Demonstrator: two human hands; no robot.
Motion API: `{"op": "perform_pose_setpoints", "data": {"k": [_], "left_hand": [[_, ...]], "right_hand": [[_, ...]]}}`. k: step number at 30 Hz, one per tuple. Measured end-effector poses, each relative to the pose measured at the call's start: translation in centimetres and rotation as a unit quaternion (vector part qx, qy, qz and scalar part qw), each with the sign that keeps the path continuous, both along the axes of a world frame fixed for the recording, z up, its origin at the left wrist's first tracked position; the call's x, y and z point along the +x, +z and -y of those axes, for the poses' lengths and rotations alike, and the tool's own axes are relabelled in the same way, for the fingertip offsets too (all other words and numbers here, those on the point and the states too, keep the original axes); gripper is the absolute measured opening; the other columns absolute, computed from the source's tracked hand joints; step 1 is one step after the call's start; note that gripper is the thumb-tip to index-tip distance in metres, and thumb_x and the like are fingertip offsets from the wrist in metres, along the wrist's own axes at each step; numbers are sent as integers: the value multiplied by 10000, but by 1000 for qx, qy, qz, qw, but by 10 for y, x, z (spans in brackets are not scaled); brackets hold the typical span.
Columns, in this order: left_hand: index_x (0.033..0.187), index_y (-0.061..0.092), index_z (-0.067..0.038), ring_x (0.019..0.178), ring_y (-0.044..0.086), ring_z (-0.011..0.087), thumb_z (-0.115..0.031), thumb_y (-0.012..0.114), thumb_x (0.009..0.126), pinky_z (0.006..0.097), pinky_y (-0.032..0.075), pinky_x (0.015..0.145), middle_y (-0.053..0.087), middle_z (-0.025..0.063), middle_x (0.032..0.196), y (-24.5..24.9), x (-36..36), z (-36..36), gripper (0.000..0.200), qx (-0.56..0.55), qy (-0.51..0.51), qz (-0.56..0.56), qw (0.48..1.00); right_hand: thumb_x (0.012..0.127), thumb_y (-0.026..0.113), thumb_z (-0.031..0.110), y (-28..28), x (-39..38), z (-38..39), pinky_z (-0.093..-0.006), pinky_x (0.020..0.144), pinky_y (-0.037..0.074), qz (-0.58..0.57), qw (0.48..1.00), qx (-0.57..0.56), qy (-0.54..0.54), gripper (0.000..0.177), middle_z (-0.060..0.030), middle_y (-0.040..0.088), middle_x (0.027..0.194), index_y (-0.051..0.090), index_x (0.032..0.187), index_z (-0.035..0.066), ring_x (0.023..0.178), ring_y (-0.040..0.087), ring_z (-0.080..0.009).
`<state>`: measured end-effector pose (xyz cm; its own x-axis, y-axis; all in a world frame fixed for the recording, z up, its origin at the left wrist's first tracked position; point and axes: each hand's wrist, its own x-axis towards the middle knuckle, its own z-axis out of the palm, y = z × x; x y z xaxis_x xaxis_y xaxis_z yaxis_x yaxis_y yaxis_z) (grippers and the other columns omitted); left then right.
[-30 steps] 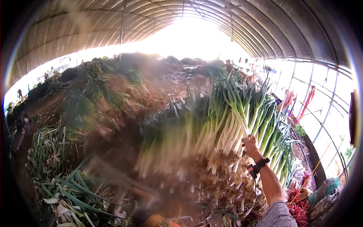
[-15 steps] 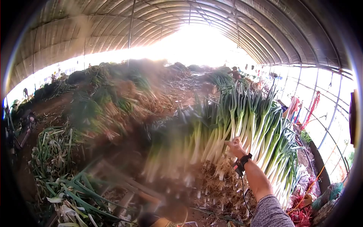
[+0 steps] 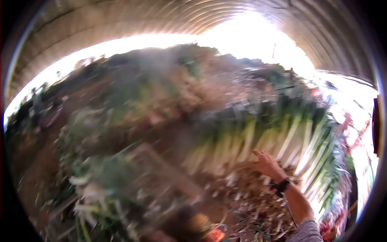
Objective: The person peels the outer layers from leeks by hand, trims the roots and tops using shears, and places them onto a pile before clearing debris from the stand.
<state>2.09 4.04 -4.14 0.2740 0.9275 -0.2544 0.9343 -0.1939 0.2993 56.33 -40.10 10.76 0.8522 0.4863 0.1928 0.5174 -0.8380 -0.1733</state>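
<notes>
The picture is smeared by motion. A tall stack of green onions (image 3: pixel 278 141), white stalks with green tops and brown roots, fills the right half. My right hand (image 3: pixel 266 162), with a black band on the wrist and a grey sleeve below, rests against the white stalk ends just above the root mass (image 3: pixel 250 193). Its fingers look spread on the stalks; a grip cannot be made out. My left hand is out of view.
Loose green onion leaves and trimmings (image 3: pixel 96 189) lie at the lower left. More heaps of onions (image 3: pixel 161 92) stretch back under the arched greenhouse roof (image 3: pixel 121 20). A blurred orange-brown object (image 3: pixel 197 226) sits at the bottom centre. Bare soil shows at the left.
The camera swung sharply, tilting and blurring the scene. My right hand slid from the middle of the stalks to their lower ends near the roots.
</notes>
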Motion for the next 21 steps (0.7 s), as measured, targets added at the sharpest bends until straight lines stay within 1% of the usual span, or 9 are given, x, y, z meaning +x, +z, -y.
{"op": "perform_pose_setpoints", "data": {"k": [2, 4, 5, 7, 10, 15, 18, 19, 21], "left_hand": [[1413, 476, 21, 1209, 611, 363, -318, 632, 990, 457, 557, 873, 566, 239, 1395, -44, -37, -1, 565, 31, 30, -14, 999], [1249, 580, 3, 1071, 608, 401, -297, 793, 804, 488, 489, 940, 639, 210, 1157, -134, -65, -32, 578, 186, 35, 180, 965], [1244, 570, -1, 1142, 538, 445, -361, 773, 802, 522, 425, 997, 606, 228, 1188, -106, -53, -18, 605, 215, 56, 137, 965], [1252, 548, -22, 1198, 501, 427, -441, 724, 834, 534, 384, 1007, 578, 217, 1245, -81, -43, -13, 617, 240, 102, 84, 962], [1342, 494, -25, 1244, 473, 433, -546, 706, 832, 558, 357, 1033, 530, 212, 1345, -91, -51, -21, 759, 261, 119, 68, 956], [1422, 439, -27, 1339, 413, 423, -627, 660, 832, 618, 305, 1079, 442, 198, 1475, -89, -60, -21, 870, 175, 229, 24, 957], [1423, 452, -33, 1343, 405, 426, -596, 637, 867, 624, 299, 1081, 468, 198, 1446, -83, -85, -18, 812, 228, 234, 48, 944], [1422, 456, -34, 1343, 405, 425, -587, 634, 876, 625, 300, 1080, 484, 196, 1431, -84, -98, -19, 797, 236, 240, 49, 940], [1429, 459, -39, 1360, 396, 426, -587, 647, 872, 630, 312, 1070, 486, 200, 1445, -91, -126, -23, 804, 235, 259, 26, 937]], "right_hand": [[864, 730, 410, 6, -46, -57, -446, 1037, 480, -61, 993, 22, 99, 661, -214, 603, 1314, 540, 1360, 15, 1216, 580, -365], [859, 739, 412, -3, -81, -102, -442, 1034, 486, -100, 974, 53, 197, 683, -217, 602, 1320, 529, 1366, 5, 1216, 585, -366], [856, 744, 398, -8, -99, -125, -435, 1029, 494, -99, 957, 22, 271, 698, -219, 589, 1342, 514, 1376, -8, 1227, 583, -367], [852, 742, 407, -22, -136, -167, -428, 1047, 484, -119, 918, 44, 375, 730, -222, 578, 1359, 495, 1394, -15, 1256, 564, -361], [860, 731, 405, -40, -186, -234, -430, 1050, 468, -160, 871, -22, 464, 771, -227, 538, 1403, 445, 1421, -40, 1273, 539, -369], [820, 708, 252, -105, -220, -296, -467, 995, 479, -155, 829, -90, 529, 624, -223, 587, 1275, 479, 1328, -29, 1207, 554, -405], [790, 659, 170, -109, -227, -314, -455, 1006, 476, -203, 821, -142, 515, 635, -229, 570, 1320, 455, 1360, -19, 1235, 547, -397], [906, 560, 242, -117, -223, -312, -514, 920, 482, -180, 824, -89, 530, 380, -186, 627, 1170, 488, 1226, 53, 1156, 583, -393], [864, 615, 254, -118, -217, -314, -494, 934, 480, -181, 813, -106, 543, 418, -185, 630, 1153, 498, 1210, 51, 1154, 586, -382]]}}
